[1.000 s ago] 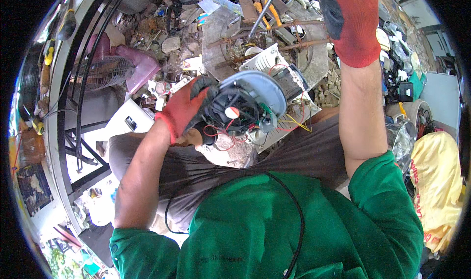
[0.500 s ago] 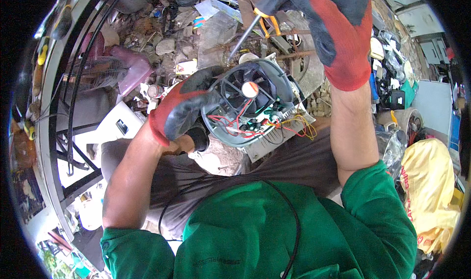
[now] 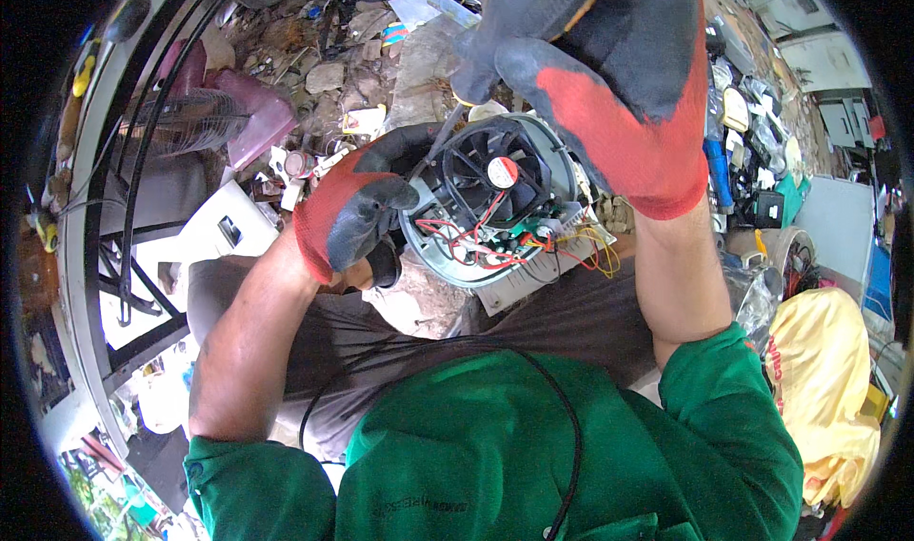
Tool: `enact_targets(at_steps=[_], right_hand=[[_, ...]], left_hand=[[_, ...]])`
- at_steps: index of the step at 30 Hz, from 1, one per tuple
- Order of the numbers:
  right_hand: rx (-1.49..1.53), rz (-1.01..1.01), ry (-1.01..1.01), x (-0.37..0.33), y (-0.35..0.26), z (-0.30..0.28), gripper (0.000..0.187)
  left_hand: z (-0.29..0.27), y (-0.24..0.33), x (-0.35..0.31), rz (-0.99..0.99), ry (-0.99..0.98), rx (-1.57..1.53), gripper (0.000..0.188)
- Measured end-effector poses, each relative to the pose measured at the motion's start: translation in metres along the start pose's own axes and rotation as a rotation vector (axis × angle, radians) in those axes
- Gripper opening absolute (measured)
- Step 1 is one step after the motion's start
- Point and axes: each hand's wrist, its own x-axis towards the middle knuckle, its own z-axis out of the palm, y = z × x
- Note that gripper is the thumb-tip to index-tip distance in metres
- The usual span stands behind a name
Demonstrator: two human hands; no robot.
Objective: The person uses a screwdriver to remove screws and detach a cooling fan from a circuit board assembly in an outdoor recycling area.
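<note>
My left hand (image 3: 362, 203), in a red and black glove, is closed round the left side of a grey plastic housing (image 3: 424, 254). Set in this housing is a black cooling fan (image 3: 503, 173) with a round label on its hub. Red wires (image 3: 457, 232) and yellow wires (image 3: 602, 246) trail across its near side. In the matching glove, my right hand (image 3: 619, 94) grips a screwdriver (image 3: 444, 137) from above. Its shaft slants down to the fan's left corner, beside my left fingers; the tip's exact contact cannot be made out. Much of the handle is hidden by the glove.
Stones and scrap litter the ground (image 3: 326, 77) beyond the housing. A pink plastic piece (image 3: 262, 127) and a wire fan guard (image 3: 186, 122) lie left, near a grey metal frame (image 3: 81, 303). To the right are a yellow sack (image 3: 814, 389) and a round container (image 3: 788, 241).
My right hand has come lower and nearer, bringing the screwdriver from above the housing down to the fan's left corner. The housing has shifted slightly right, still in my left hand.
</note>
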Motion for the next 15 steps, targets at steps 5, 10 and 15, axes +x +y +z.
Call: enact_targets(at_steps=[5, 10, 15], right_hand=[[-0.029, -0.1, -0.042, -0.002, 0.007, 0.001, 0.071], [-0.06, -0.274, -0.135, 0.004, 0.021, -0.008, 0.07], [0.016, -0.126, 0.007, 0.0, 0.0, 0.011, 0.068]], left_hand=[[-0.002, -0.003, 0.001, -0.042, -0.011, -0.11, 0.069], [0.004, -0.006, 0.003, -0.005, 0.012, -0.183, 0.07], [0.006, -0.005, 0.001, -0.01, 0.09, -0.115, 0.067]])
